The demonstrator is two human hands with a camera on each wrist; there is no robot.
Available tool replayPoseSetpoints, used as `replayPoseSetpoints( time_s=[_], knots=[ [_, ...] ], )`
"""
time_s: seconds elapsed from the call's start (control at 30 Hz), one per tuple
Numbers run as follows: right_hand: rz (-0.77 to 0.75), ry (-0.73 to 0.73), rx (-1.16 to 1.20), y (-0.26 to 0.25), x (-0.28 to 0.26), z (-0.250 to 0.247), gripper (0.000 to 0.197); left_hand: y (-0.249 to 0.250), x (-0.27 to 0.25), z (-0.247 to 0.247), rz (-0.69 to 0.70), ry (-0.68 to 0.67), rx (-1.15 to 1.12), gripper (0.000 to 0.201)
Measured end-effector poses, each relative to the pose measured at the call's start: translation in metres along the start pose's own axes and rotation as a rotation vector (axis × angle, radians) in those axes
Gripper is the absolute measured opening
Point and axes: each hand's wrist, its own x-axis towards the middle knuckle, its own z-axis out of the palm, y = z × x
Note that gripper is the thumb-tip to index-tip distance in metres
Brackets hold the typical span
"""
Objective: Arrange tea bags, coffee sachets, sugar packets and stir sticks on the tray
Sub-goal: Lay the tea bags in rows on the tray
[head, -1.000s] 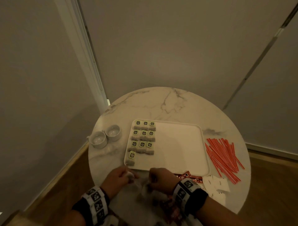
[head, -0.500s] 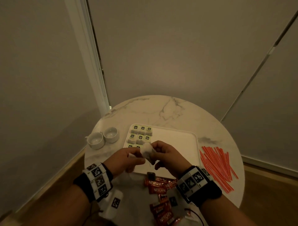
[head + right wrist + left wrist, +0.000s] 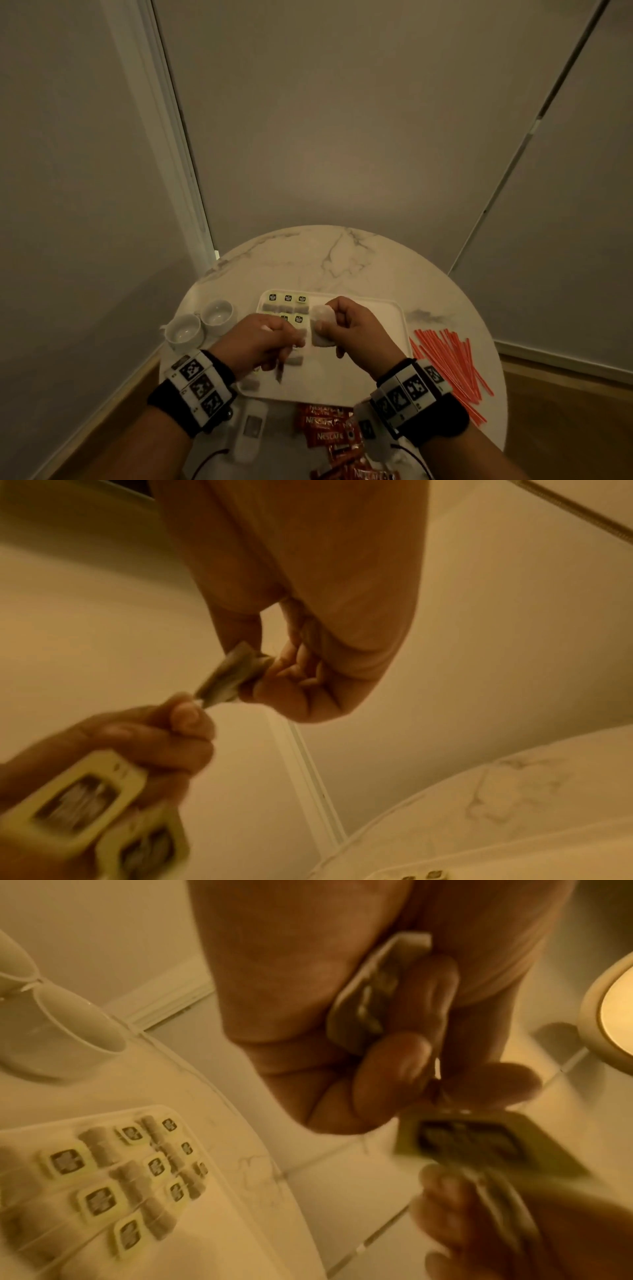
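**Both hands on tea bags, raised over tray**

Right hand (image 3: 356,325) pinches a pale paper tea bag (image 3: 322,325) between thumb and curled fingers; pouch hangs below the pinch. Left hand (image 3: 263,342), just left of that grip, has fingers curled round a second tea bag (image 3: 363,999), its yellow-edged tag (image 3: 479,1139) dangling. Beneath both grips: white rectangular tray (image 3: 394,329) with rows of tagged tea bags (image 3: 287,301). Right of the grips, loose red stir sticks (image 3: 448,363); nearer the wrists, red coffee sachets (image 3: 325,428). Left, two white cups (image 3: 198,322).
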Motion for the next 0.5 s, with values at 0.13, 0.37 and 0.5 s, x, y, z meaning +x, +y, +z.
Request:
replayPoseSetpoints(
  time_s=[0.13,0.37,0.5],
  knots=[
    [-0.032,-0.058,-0.017,0.007,0.004,0.004,0.01,0.018,0.003,-0.015,0.053,0.047,-0.03,0.022],
    [0.008,0.147,0.648,0.001,0.018,0.006,0.021,0.036,0.006,-0.018,0.071,0.03,0.091,0.023],
    [-0.059,0.069,0.794,-0.006,0.02,-0.01,0.032,0.029,0.006,-0.018,0.009,0.122,0.222,0.026]
  ],
)
